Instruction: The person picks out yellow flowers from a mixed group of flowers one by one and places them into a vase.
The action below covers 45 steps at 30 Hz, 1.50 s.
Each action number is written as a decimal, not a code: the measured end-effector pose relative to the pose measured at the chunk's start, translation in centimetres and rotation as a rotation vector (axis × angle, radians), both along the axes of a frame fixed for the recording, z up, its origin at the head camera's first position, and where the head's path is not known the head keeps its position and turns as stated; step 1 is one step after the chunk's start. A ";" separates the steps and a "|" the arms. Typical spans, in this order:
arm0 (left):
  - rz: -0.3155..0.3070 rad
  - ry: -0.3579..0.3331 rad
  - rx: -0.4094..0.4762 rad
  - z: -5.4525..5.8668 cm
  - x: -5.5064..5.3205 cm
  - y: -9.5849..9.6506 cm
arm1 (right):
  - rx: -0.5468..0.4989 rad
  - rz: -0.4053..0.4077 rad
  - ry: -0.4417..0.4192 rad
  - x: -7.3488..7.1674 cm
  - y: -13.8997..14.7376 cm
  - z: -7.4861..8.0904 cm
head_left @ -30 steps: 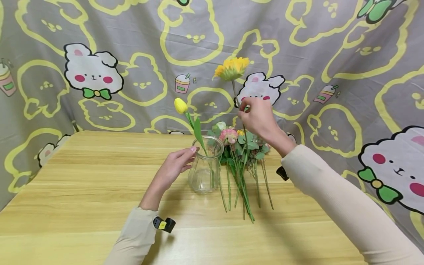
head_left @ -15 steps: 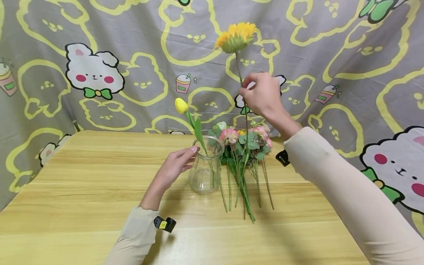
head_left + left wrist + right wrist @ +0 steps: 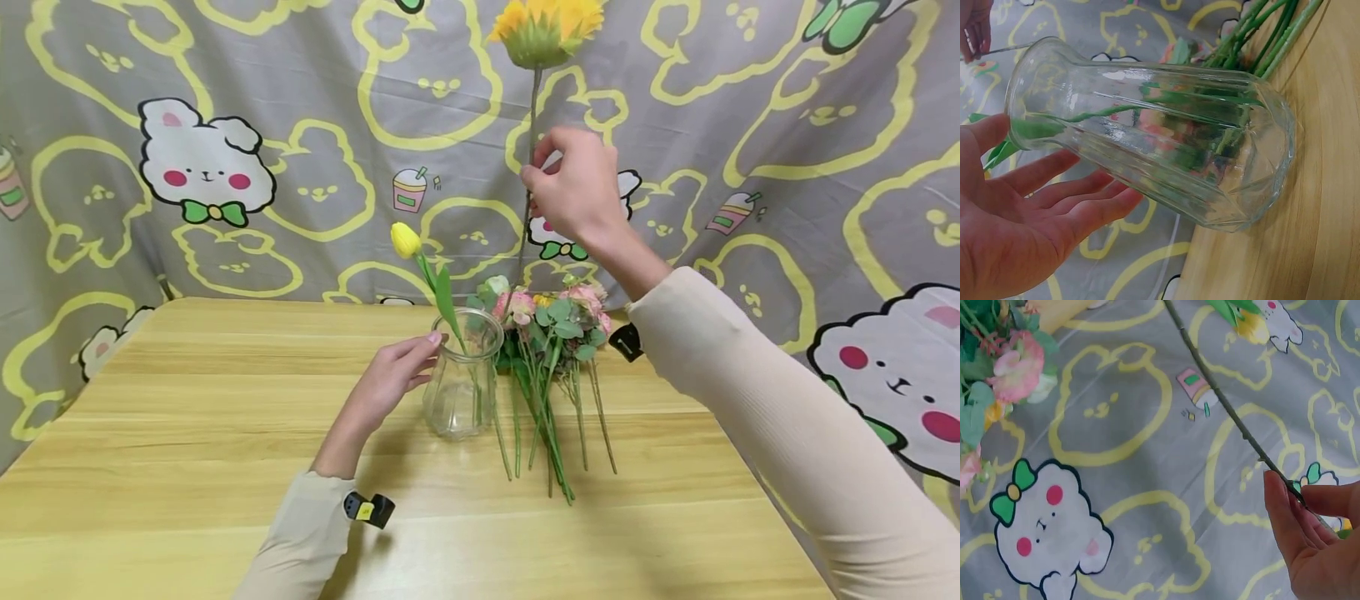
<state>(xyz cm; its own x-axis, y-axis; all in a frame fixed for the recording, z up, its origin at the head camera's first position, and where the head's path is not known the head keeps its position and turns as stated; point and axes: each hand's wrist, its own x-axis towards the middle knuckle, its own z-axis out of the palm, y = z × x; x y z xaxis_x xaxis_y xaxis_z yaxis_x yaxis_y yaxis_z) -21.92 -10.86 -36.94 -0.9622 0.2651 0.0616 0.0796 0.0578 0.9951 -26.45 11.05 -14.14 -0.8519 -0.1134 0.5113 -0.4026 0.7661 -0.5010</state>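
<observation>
My right hand [image 3: 573, 179] pinches the thin stem of a yellow-orange flower [image 3: 542, 37] between thumb and fingertips, high above the table. Its ruffled head is partly cut off by the top of the head view; in the right wrist view the bare stem [image 3: 1229, 409] runs up from the fingers. A clear glass vase [image 3: 459, 400] stands upright on the table. Beside it, my left hand [image 3: 1029, 219] touches the neck with relaxed fingers, the thumb right at the rim. One yellow tulip [image 3: 406, 240] leans leftward in the vase, its stem visible through the glass.
Right of the vase lies a bunch of pink flowers [image 3: 517, 307] and leafy stems, with green stem ends [image 3: 558, 467] toward the near side. The wooden table [image 3: 187, 433] backs onto a grey patterned cloth [image 3: 322, 75].
My right hand has risen with the yellow-orange flower, and the stem's lower end has swung left toward the vase. The left hand, vase and tulip have stayed in place.
</observation>
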 end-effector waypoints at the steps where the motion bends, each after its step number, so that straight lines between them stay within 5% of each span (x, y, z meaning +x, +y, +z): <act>1: 0.001 0.000 0.001 0.0 0.0 0.0 | -0.006 0.016 0.001 0.0 -0.2 -0.3; 9: 0.004 0.001 0.004 0.1 -0.1 0.0 | -0.025 0.139 -0.024 0.2 -2.0 -4.1; 15: 0.003 0.002 0.011 0.2 -0.1 0.2 | -0.009 0.145 -0.061 0.5 -2.3 -6.7; 32: 0.015 -0.004 0.012 0.4 -0.1 0.2 | -0.103 0.111 0.145 -0.2 -2.5 -4.4; 45: 0.020 -0.001 0.015 0.2 0.0 0.0 | -0.084 0.189 0.071 0.2 -3.2 -8.7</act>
